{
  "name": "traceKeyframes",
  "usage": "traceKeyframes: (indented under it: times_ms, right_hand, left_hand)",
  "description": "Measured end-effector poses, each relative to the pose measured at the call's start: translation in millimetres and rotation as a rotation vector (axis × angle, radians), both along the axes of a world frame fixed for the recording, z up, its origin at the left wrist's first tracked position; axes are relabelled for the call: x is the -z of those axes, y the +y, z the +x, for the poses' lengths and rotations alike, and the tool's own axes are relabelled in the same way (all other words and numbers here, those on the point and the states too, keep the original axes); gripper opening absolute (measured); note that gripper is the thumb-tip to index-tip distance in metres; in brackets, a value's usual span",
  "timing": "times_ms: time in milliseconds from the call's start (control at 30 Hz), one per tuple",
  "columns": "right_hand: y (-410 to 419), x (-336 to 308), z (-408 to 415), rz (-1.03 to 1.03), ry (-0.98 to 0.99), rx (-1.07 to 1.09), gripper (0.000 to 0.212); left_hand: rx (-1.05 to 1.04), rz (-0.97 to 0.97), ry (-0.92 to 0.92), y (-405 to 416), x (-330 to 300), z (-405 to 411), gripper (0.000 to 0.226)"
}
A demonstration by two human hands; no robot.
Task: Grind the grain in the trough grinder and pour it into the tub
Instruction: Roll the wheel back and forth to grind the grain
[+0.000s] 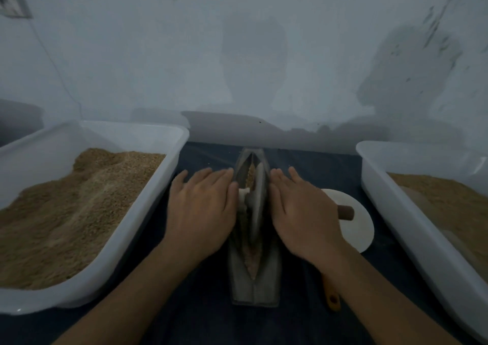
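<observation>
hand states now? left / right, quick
Left hand: open, fingers straight, palm pressing the wheel's axle handle.
Right hand: open, fingers straight, beside the trough grinder; the handle under it is hidden.

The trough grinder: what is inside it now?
Inside the trough grinder lie brownish grain and the upright grinding wheel. The wheel and both hands hide the rest.

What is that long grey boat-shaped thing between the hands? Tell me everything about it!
The trough grinder is a long, narrow grey trough, metal or stone by its look, lying on the dark cloth between two white tubs. A grey wheel stands upright in its groove, with tan grain along the bottom. The left hand and right hand lie flat over the wheel's axle.
</observation>
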State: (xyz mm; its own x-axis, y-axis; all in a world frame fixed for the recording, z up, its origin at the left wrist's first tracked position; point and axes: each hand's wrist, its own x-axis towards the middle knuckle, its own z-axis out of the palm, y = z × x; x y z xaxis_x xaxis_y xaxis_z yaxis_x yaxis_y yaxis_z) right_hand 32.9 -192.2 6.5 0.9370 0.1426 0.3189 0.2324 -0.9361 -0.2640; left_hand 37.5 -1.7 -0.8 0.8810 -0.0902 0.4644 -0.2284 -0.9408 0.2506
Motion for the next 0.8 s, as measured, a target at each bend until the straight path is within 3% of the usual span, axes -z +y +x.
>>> traceKeyframes:
  times_ms: [133, 267, 367, 567, 700, 800]
  right_hand:
    - [10.6, -9.6, 67.6, -0.024, 0.069, 0.157, 0.061]
    - [4.7, -16.4, 98.9, -0.082, 0.222, 0.213, 0.050]
    - [2.2, -10.8, 70.2, -0.108, 0.156, 0.182, 0.054]
    - [10.7, -3.1, -29.0, -0.127, -0.178, 0.032, 0.066]
    - [13.5, -10.6, -32.6, -0.188, -0.168, 0.013, 0.066]
    - [18.0, -13.5, 1.1, -0.206, -0.067, 0.076, 0.058]
  left_hand:
    - [-0.164, 0.131, 0.145, -13.4, -11.2, 64.4, 0.045]
    - [-0.218, 0.201, 0.160, -26.5, -25.5, 79.0, 0.040]
    - [-0.175, 0.166, 0.085, -25.8, -24.5, 55.4, 0.042]
    - [0.086, -0.069, 0.042, 19.6, 4.7, -21.5, 0.050]
    - [0.077, -0.074, 0.037, 29.5, 10.8, -34.4, 0.057]
    - [-0.004, 0.032, -0.016, 15.7, 2.7, -10.0, 0.042]
